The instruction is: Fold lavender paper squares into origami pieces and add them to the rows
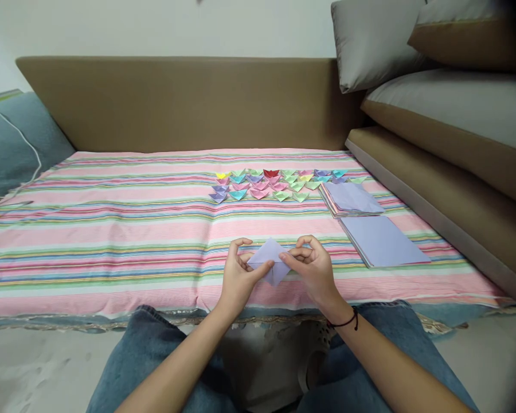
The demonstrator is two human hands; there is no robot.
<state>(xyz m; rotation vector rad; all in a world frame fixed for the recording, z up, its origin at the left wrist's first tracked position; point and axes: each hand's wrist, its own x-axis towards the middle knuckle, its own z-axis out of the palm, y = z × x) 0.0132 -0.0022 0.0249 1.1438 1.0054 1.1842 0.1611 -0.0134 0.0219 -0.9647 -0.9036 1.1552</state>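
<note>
Though partly covered, pinched in left hand [242,269] and right hand [315,267]: one folded lilac paper [270,250], over striped cloth [133,232].
Beyond: overlapping origami boats [259,194], five in front row, back ones hard to count; rightward, two paper stacks [382,241].

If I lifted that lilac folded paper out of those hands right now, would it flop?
Probably not much: the lilac folded paper shows straight edges and flat creases, so it should stay fairly stiff. It looks small and thin, so likely very light. Its folds might loosen once released, since the left hand and right hand both pinch it.
</note>
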